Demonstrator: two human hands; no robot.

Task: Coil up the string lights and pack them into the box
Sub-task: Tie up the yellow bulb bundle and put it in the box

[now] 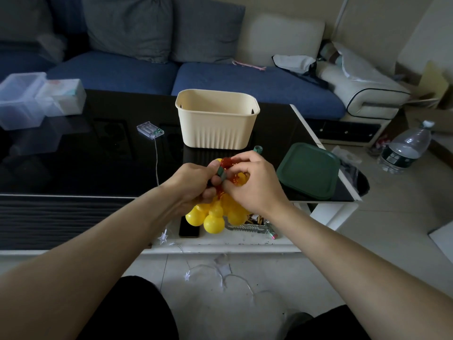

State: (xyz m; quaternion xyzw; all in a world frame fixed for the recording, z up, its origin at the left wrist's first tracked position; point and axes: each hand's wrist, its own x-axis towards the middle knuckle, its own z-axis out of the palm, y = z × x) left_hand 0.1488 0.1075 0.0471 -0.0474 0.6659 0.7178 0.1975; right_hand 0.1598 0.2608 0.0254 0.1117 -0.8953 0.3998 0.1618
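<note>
A bunch of yellow gourd-shaped string lights (pixel 213 217) with red tassels (pixel 226 163) hangs in front of the table's near edge. My left hand (pixel 196 182) grips the bunch at its top, fingers curled round the gathered cord and a small green piece. My right hand (pixel 255 182) pinches the red tassels beside it. The cream ribbed box (pixel 217 130) stands empty-looking on the black table just beyond my hands. Its green lid (pixel 309 170) lies to the right. A clear battery case (pixel 150 130) with a thin wire sits left of the box.
A second string with clear star lights (pixel 221 268) trails over the floor and the table's lower shelf. A phone (pixel 189 229) lies on that shelf. Clear plastic containers (pixel 22 99) stand at the table's far left. A water bottle (pixel 407 148) stands on the floor, right.
</note>
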